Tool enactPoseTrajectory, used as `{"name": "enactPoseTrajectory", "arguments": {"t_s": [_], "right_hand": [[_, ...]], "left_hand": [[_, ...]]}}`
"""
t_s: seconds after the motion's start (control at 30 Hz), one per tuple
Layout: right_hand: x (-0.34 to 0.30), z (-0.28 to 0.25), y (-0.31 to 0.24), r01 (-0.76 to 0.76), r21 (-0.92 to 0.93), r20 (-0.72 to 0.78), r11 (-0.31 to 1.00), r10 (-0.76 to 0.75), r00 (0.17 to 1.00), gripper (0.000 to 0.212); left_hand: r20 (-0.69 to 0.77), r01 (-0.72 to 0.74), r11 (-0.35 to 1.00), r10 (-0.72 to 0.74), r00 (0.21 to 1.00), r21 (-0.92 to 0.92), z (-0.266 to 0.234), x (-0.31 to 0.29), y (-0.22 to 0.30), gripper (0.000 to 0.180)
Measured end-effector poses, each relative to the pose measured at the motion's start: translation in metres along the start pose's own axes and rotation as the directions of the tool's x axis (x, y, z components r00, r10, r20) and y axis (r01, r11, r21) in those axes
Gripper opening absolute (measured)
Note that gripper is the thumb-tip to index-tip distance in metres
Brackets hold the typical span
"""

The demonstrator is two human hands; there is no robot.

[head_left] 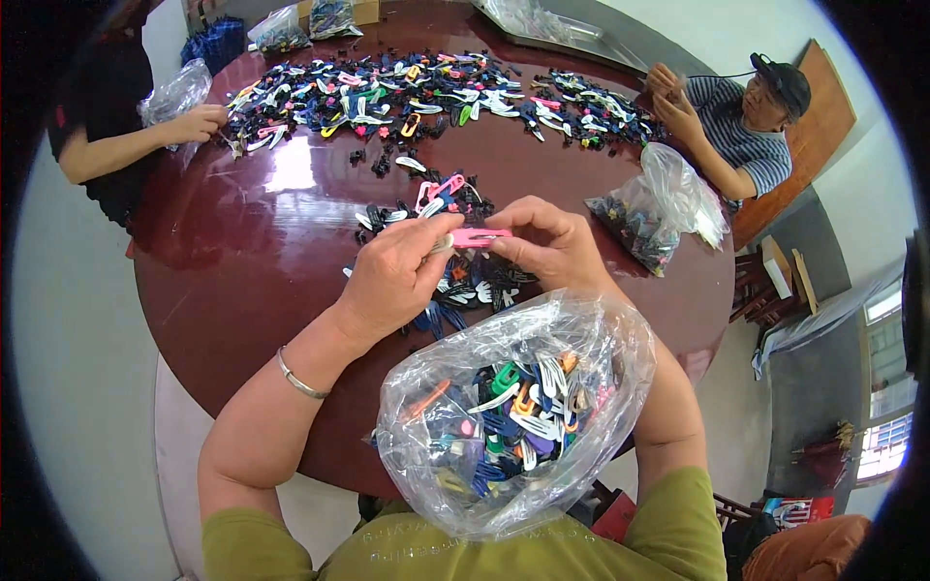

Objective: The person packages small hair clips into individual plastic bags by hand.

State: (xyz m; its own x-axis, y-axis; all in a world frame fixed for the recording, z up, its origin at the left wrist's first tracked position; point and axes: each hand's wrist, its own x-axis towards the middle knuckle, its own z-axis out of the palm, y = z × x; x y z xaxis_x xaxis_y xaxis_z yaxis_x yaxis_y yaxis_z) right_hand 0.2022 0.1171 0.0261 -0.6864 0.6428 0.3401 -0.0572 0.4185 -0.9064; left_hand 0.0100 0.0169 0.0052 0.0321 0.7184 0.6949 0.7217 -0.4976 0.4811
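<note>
Between both hands, over the near part of the table, is a pink hair clip (477, 237). My left hand (395, 273) pinches one end, with a white clip (443, 244) also at its fingertips. The thumb and fingers of my right hand (554, 244) close on the other end. Below and just beyond the hands lies a small pile of mixed clips (475, 290), mostly black, white and navy, partly hidden by the hands. A clear plastic bag (615, 387) stands open between my forearms, with many coloured hair clips (528, 412) inside.
The dark red round table (223, 320) carries a large heap of clips (378, 97) across its far side. Another person's hand (201, 124) is at the heap's left, and a second person (765, 116) sits at the right. A part-filled plastic bag (647, 218) lies near the right edge.
</note>
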Motion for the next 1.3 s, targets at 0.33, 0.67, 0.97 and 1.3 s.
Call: {"name": "enactPoseTrajectory", "arguments": {"t_s": [0.33,0.67,0.97,1.3], "right_hand": [[-0.011,-0.030,-0.050,-0.119,0.197,-0.101,0.973,0.141,0.985,0.020],[-0.010,-0.023,-0.053,0.042,0.024,0.112,0.999,-0.044,0.993,0.015],[-0.007,-0.008,-0.029,-0.279,-0.118,0.129,0.953,0.293,0.947,0.014],[-0.008,-0.019,-0.038,-0.265,-0.031,0.037,0.964,0.266,0.963,0.009]], "left_hand": [[0.005,0.089,0.992,-0.088,0.996,-0.087,0.000,-0.001,-0.002,0.015],[-0.001,0.183,0.927,-0.194,0.981,-0.326,0.004,-0.003,-0.002,0.015],[0.151,0.252,0.861,-0.205,0.967,-0.442,0.002,-0.005,0.008,0.018],[-0.023,0.219,0.949,-0.230,0.973,-0.226,-0.010,0.001,-0.004,0.015]]}}
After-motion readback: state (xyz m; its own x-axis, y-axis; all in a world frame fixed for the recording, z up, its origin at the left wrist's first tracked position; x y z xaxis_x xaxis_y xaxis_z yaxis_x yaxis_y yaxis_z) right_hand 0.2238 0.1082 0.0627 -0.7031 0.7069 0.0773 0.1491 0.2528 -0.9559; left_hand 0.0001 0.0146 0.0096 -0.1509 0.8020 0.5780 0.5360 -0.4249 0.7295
